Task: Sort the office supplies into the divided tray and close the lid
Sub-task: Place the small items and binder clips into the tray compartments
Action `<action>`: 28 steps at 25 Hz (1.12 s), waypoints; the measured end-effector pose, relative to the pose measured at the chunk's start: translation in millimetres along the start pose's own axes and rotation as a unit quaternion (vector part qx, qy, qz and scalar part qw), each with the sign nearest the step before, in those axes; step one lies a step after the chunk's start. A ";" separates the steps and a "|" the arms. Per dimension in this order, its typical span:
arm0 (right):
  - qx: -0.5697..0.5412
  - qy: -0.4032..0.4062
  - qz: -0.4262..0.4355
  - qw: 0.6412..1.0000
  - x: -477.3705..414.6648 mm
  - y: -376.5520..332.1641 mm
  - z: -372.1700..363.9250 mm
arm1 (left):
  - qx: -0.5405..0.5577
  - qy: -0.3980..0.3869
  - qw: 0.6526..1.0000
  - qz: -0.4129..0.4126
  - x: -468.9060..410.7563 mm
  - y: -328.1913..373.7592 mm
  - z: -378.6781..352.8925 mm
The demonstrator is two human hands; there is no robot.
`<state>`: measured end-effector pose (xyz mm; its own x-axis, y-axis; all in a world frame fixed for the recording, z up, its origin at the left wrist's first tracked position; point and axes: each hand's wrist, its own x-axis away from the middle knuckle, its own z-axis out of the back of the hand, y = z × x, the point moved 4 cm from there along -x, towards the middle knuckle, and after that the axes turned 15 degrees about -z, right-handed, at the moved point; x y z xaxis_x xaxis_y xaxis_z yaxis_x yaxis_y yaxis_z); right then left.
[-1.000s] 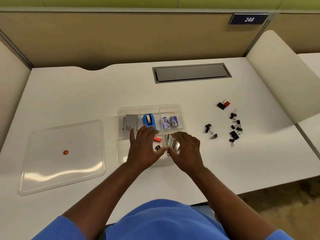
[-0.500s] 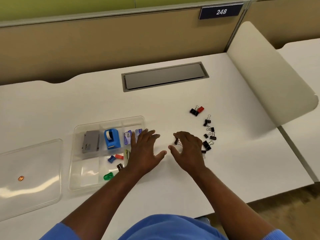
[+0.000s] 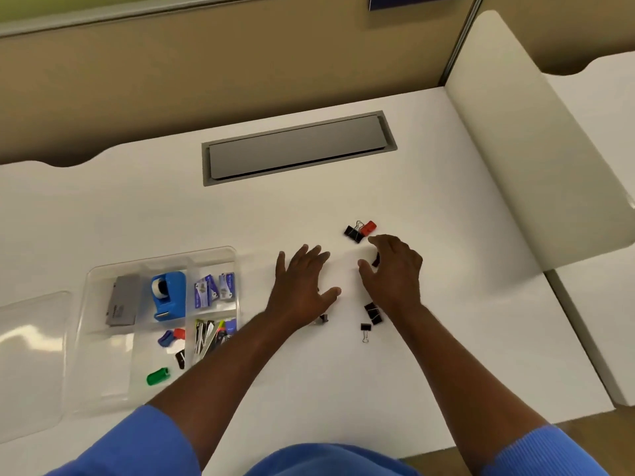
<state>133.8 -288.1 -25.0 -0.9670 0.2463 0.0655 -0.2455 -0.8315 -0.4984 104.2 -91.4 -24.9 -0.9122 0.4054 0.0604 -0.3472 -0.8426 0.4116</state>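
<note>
The clear divided tray [image 3: 161,260] sits at the left, holding a blue tape dispenser [image 3: 169,297], a grey box [image 3: 121,305], staple boxes [image 3: 213,288], metal pieces [image 3: 206,338] and small coloured items. Its clear lid [image 3: 31,355] lies further left. Binder clips are loose on the desk: a black and red pair [image 3: 359,230], and black ones [image 3: 372,312]. My left hand [image 3: 302,286] rests flat with spread fingers, a clip [image 3: 322,319] by its wrist. My right hand [image 3: 395,269] is cupped over a black clip [image 3: 375,261]; whether it grips it is unclear.
A grey cable hatch [image 3: 299,149] is set into the desk behind the hands. A cream divider panel [image 3: 536,166] rises along the right side. A tan partition wall runs across the back. The desk's front edge lies close to my body.
Both hands left the tray and moved right onto the binder clips. The view swung right, so the tray and lid now sit at the left edge. Clips look pulled closer together.
</note>
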 end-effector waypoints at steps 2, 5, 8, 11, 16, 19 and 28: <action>0.012 -0.008 0.003 1.000 -19.1 1.7 -1.2 | -0.014 -0.042 0.999 0.001 -18.4 0.8 -8.1; 0.024 -0.021 0.016 0.999 -43.3 0.4 -7.1 | -0.022 -0.097 0.995 0.015 -38.7 -3.6 -20.2; 0.036 -0.035 0.022 0.998 -60.1 0.1 -15.2 | -0.015 -0.129 0.991 0.031 -46.3 -8.5 -31.1; 0.050 -0.039 0.035 0.997 -68.2 -1.2 -22.0 | -0.017 -0.131 0.991 0.033 -48.0 -9.4 -36.0; 0.061 -0.014 0.026 0.998 -66.2 0.0 -22.6 | -0.011 -0.131 0.991 0.033 -47.2 -8.6 -33.0; 0.041 0.019 0.017 0.999 -54.4 1.7 -13.3 | -0.002 -0.116 0.993 0.031 -43.6 -4.7 -28.1; -0.091 0.008 0.097 0.991 31.1 -36.3 -2.3 | 0.034 0.095 0.994 -0.034 -11.5 11.1 16.1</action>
<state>112.8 -249.1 -6.9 -0.9933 0.0993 -0.0597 -0.0371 -0.7605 -0.6482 114.3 -99.7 -6.3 -0.9139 0.3814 -0.1393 -0.4000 -0.7867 0.4702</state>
